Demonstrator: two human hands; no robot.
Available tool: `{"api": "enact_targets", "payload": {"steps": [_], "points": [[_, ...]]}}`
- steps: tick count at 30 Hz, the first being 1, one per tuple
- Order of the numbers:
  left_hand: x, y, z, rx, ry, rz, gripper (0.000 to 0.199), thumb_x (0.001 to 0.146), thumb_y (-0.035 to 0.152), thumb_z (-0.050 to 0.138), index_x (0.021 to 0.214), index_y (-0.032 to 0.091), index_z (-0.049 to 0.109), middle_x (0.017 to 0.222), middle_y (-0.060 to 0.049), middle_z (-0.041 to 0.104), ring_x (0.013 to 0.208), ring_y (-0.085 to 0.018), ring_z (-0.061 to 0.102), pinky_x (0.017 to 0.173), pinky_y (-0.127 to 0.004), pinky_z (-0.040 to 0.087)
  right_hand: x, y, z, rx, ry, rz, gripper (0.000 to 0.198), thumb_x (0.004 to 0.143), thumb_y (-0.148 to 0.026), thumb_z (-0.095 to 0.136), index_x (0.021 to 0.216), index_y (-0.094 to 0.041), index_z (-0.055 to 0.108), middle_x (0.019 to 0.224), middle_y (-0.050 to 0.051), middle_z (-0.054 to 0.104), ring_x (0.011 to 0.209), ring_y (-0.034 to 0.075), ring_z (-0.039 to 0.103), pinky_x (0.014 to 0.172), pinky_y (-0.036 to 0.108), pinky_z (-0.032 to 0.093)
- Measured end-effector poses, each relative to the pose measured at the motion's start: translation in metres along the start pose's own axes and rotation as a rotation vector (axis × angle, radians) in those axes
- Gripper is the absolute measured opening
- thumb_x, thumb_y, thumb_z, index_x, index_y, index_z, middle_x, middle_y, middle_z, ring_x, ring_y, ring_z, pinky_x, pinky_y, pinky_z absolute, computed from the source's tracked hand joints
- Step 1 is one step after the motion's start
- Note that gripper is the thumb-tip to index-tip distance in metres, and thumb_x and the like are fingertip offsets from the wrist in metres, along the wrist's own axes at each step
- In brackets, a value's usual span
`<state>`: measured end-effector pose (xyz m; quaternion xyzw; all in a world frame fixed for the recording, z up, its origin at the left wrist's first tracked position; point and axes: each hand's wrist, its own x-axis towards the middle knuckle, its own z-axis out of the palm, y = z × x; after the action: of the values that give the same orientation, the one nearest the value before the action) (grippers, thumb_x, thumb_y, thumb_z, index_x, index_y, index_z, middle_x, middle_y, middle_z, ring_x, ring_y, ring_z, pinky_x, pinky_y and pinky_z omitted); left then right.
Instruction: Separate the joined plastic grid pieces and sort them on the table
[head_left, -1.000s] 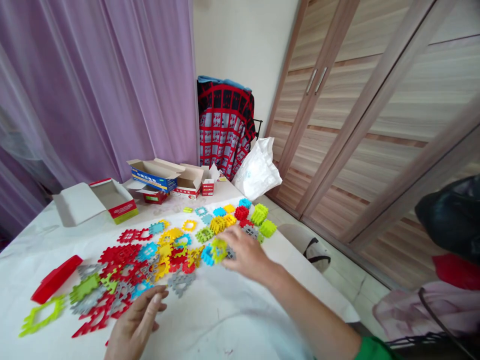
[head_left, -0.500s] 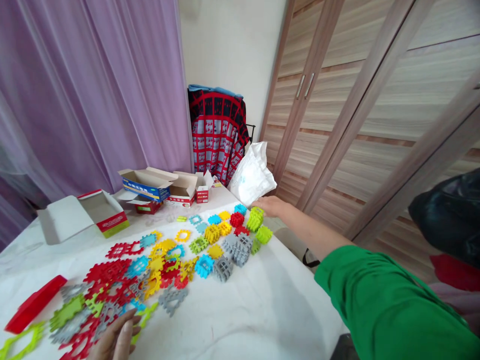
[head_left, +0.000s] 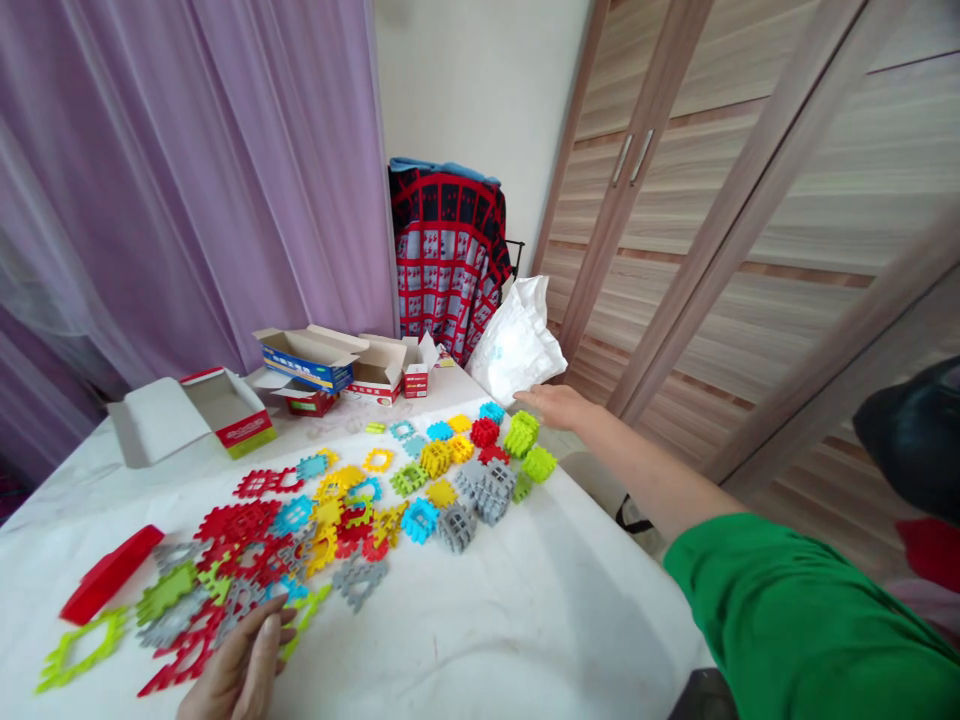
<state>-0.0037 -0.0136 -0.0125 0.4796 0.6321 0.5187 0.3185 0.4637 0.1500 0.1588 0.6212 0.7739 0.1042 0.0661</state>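
My right hand [head_left: 556, 405] reaches across the table's right edge to the white plastic bag [head_left: 517, 345], fingers stretched out at the bag's lower edge; whether they touch it I cannot tell. Just in front of that hand lie stacked green interlocking pieces [head_left: 521, 433]. At the lower left, my left hand [head_left: 244, 665] hovers by the loose toothed plastic pieces, thumb and fingers apart, with nothing visible in it. Nearest to it are a lime-green piece [head_left: 309, 615] and a red openwork piece [head_left: 184, 655]. Grey stacked pieces [head_left: 493, 495] stand mid-table among blue, yellow and red ones.
Opened cardboard boxes stand along the back, including a blue one [head_left: 304, 365] and a red-and-green one [head_left: 244, 432]. A red plastic part [head_left: 112, 575] lies at the left. A cloth-draped chair [head_left: 450, 260] and a wooden wardrobe [head_left: 675, 200] are behind.
The whole view has shifted, so the table and its contents appear further right and slightly higher. Both hands stay near the same things, the right by the bag, the left by the loose pieces.
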Motion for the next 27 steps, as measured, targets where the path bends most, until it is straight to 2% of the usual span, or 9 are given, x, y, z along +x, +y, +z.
{"api": "enact_targets", "payload": {"steps": [1, 4, 8, 12, 14, 17, 21, 27], "points": [[-0.001, 0.002, 0.000, 0.009, 0.005, 0.007, 0.054, 0.066, 0.071, 0.062, 0.095, 0.025, 0.068, 0.086, -0.003, 0.076, 0.073, -0.022, 0.072, 0.059, -0.028, 0.061, -0.002, -0.006, -0.007, -0.016, -0.023, -0.024, 0.055, 0.080, -0.016, 0.064, 0.133, -0.024, 0.054, 0.113, 0.009, 0.064, 0.100, 0.022, 0.061, 0.076, 0.027, 0.042], [-0.004, 0.008, 0.000, 0.076, 0.026, 0.083, 0.049, 0.074, 0.066, 0.058, 0.096, 0.024, 0.068, 0.085, -0.003, 0.076, 0.072, -0.020, 0.072, 0.061, -0.027, 0.060, -0.007, -0.038, -0.023, 0.022, 0.054, -0.081, 0.043, 0.087, -0.022, 0.057, 0.130, -0.022, 0.056, 0.115, 0.010, 0.062, 0.104, 0.022, 0.059, 0.083, 0.027, 0.042], [-0.004, 0.013, -0.001, 0.188, 0.056, 0.185, 0.047, 0.079, 0.062, 0.052, 0.096, 0.022, 0.068, 0.079, -0.004, 0.076, 0.072, -0.020, 0.073, 0.060, -0.025, 0.059, -0.004, -0.108, -0.031, 0.125, 0.116, -0.286, 0.030, 0.092, -0.024, 0.048, 0.117, -0.021, 0.065, 0.113, 0.008, 0.064, 0.107, 0.020, 0.058, 0.088, 0.027, 0.041], [-0.002, 0.012, -0.007, 0.281, 0.081, 0.258, 0.041, 0.084, 0.056, 0.048, 0.096, 0.022, 0.068, 0.077, -0.003, 0.077, 0.069, -0.018, 0.073, 0.060, -0.024, 0.058, 0.005, -0.188, -0.017, 0.232, 0.080, -0.428, 0.026, 0.092, -0.027, 0.047, 0.104, -0.024, 0.071, 0.107, 0.005, 0.068, 0.103, 0.019, 0.060, 0.086, 0.027, 0.042], [-0.001, 0.010, -0.010, 0.315, 0.117, 0.279, 0.039, 0.085, 0.053, 0.047, 0.095, 0.022, 0.068, 0.076, -0.002, 0.076, 0.070, -0.017, 0.072, 0.063, -0.024, 0.057, 0.010, -0.223, -0.004, 0.270, 0.037, -0.436, 0.025, 0.091, -0.027, 0.048, 0.101, -0.025, 0.071, 0.108, 0.004, 0.069, 0.104, 0.020, 0.061, 0.084, 0.027, 0.043], [0.003, 0.006, -0.013, 0.329, 0.163, 0.283, 0.039, 0.086, 0.053, 0.046, 0.093, 0.022, 0.069, 0.077, -0.002, 0.076, 0.071, -0.018, 0.072, 0.068, -0.025, 0.056, 0.018, -0.263, 0.015, 0.306, -0.016, -0.388, 0.027, 0.086, -0.029, 0.054, 0.108, -0.025, 0.068, 0.111, 0.005, 0.069, 0.107, 0.022, 0.061, 0.085, 0.030, 0.045], [0.006, 0.004, -0.012, 0.318, 0.157, 0.291, 0.039, 0.087, 0.052, 0.045, 0.095, 0.022, 0.069, 0.077, -0.003, 0.076, 0.071, -0.017, 0.071, 0.069, -0.025, 0.055, 0.027, -0.288, 0.032, 0.340, -0.056, -0.337, 0.039, 0.079, -0.038, 0.062, 0.116, -0.024, 0.063, 0.117, 0.008, 0.066, 0.112, 0.025, 0.058, 0.088, 0.034, 0.045], [0.006, 0.005, -0.009, 0.315, 0.119, 0.314, 0.033, 0.089, 0.046, 0.046, 0.095, 0.023, 0.069, 0.078, -0.002, 0.076, 0.071, -0.016, 0.071, 0.066, -0.024, 0.054, 0.034, -0.292, 0.035, 0.342, -0.089, -0.318, 0.046, 0.075, -0.040, 0.067, 0.117, -0.022, 0.060, 0.120, 0.010, 0.062, 0.111, 0.026, 0.058, 0.088, 0.035, 0.045]]}}
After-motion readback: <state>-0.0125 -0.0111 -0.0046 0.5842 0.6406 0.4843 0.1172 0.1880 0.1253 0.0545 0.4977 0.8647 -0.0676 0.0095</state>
